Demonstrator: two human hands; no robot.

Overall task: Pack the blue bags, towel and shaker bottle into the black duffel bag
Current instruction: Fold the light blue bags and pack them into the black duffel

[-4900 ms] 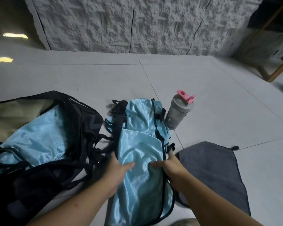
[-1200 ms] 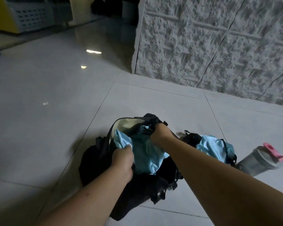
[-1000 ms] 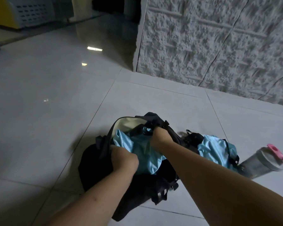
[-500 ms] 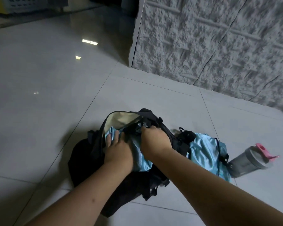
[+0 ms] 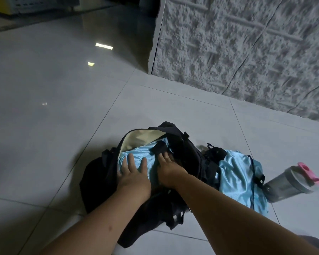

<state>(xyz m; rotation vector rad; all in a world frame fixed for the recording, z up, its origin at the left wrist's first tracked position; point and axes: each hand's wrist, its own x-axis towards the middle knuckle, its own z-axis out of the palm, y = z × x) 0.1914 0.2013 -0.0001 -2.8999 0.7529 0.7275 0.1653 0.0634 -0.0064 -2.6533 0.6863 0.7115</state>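
Observation:
The black duffel bag lies unzipped on the tiled floor, its beige lining showing at the far end. A light blue bag sits inside its opening. My left hand presses flat on that blue bag with straight, spread fingers. Beside it my right hand pushes down on the same bag, fingertips at its black strap. A second light blue bag lies on the floor to the right of the duffel. The grey shaker bottle with a pink lid lies tipped further right.
A rough white textured wall runs behind the bags. Glossy grey floor tiles stretch to the left. A dark grey patch, perhaps the towel, shows at the bottom right corner.
Both hands let go of the blue bag's fabric and now press it flat into the duffel. The view has tilted down slightly.

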